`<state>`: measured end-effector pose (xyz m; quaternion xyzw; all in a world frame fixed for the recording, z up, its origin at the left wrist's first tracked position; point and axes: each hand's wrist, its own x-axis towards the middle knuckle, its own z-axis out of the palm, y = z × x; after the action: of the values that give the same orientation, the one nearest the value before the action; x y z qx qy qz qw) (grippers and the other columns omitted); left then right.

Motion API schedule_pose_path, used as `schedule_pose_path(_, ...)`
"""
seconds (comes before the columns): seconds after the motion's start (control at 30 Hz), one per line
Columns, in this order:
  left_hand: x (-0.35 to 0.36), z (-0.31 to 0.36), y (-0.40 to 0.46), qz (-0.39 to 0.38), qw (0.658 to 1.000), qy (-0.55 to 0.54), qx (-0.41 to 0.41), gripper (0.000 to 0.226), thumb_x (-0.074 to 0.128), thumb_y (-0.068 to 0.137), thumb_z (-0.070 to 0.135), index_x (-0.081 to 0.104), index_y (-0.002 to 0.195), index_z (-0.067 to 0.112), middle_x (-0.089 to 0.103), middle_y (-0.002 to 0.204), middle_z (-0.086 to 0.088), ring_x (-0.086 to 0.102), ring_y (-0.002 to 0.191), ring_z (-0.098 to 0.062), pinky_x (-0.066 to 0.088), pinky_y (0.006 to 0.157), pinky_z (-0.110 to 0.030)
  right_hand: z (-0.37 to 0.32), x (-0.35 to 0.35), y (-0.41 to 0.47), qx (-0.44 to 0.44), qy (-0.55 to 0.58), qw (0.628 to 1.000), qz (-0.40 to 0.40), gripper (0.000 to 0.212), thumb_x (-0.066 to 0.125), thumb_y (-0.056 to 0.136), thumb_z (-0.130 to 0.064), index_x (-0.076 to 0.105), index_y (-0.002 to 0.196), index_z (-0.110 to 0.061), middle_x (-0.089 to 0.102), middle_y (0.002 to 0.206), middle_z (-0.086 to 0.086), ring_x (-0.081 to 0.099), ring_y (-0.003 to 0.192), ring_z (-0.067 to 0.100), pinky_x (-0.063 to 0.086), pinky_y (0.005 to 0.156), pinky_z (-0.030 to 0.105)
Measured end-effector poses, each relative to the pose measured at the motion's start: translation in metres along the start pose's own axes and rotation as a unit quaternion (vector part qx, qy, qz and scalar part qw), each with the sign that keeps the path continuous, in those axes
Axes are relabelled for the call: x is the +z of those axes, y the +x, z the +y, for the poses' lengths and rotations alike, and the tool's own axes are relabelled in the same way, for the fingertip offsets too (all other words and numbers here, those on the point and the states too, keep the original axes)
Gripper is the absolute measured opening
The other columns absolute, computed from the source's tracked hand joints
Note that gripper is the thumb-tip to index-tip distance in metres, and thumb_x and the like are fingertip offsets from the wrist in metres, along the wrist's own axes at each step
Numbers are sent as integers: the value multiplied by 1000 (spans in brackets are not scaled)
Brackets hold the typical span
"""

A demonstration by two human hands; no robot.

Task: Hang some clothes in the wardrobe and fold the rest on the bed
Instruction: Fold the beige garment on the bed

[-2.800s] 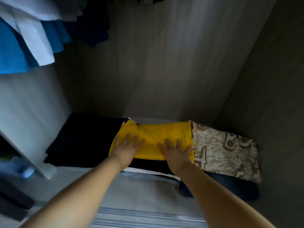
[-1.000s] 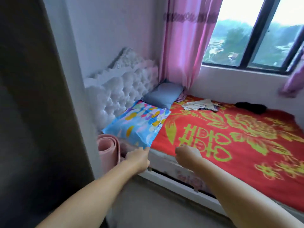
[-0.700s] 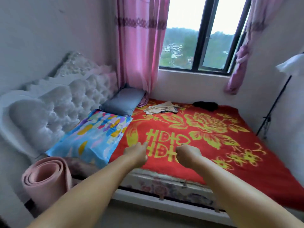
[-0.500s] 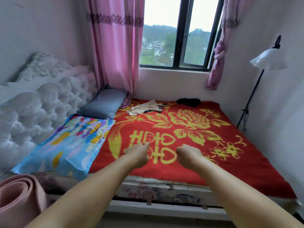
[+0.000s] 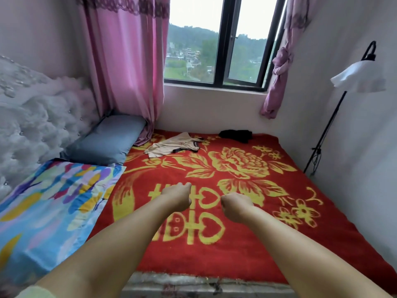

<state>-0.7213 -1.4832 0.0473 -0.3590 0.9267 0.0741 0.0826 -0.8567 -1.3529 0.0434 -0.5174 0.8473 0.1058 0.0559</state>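
- Left hand (image 5: 177, 196) and right hand (image 5: 234, 206): both curled into fists, holding nothing, over the near half of the red blanket (image 5: 247, 250).
- Further: beige garment (image 5: 171, 145) crumpled by the grey pillow (image 5: 107, 143); black garment (image 5: 236, 135) near the wall.
- Judgement: take the beige one first, drag it to mid-bed, flatten it before folding.
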Motion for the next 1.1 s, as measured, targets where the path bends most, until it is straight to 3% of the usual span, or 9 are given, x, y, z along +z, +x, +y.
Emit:
schedule_pose_path(0.17,-45,-39,119,-11,1000,6,5,50,40,98,34,29,144,19,48,132,-7,54,114,-27,43,71,-35,9,-41,123,24,26,999,14,24,40,99,-15,60,111,-11,62,114,5,61,98,24,48,68,30)
schedule_pose_path(0.47,-42,-105,225,-53,998,-24,-8,49,39,98,34,30,144,18,50,130,-6,56,110,-27,44,70,-36,24,-50,249,53,-3,997,-53,25,40,99,-15,60,114,-11,62,115,4,61,102,24,47,68,31)
schedule_pose_path(0.67,-54,-145,298,-48,996,-52,-51,51,41,97,32,31,144,18,49,137,-7,53,120,-27,48,86,-37,37,-75,348,27,-51,998,-34,24,40,100,-14,59,112,-10,61,112,4,62,100,23,52,72,31)
schedule_pose_path(0.83,-32,-168,373,-53,995,-65,-60,53,39,96,29,28,147,19,48,137,-7,54,116,-26,50,83,-37,51,-52,446,18,-48,997,-57,23,40,99,-11,61,109,-10,63,107,3,63,92,22,46,61,29)
schedule_pose_path(0.97,-7,-182,458,-91,991,-71,-67,54,40,96,29,27,148,18,48,137,-9,51,120,-29,47,90,-39,57,-7,540,9,11,994,-113,24,42,97,-11,61,111,-9,63,108,6,61,94,26,44,65,33)
schedule_pose_path(1.1,37,-185,562,-131,986,-87,-57,52,39,97,27,27,147,17,48,135,-10,51,119,-30,44,84,-38,64,62,631,4,41,985,-170,27,39,93,-7,61,109,-9,62,111,6,62,100,28,47,69,35)
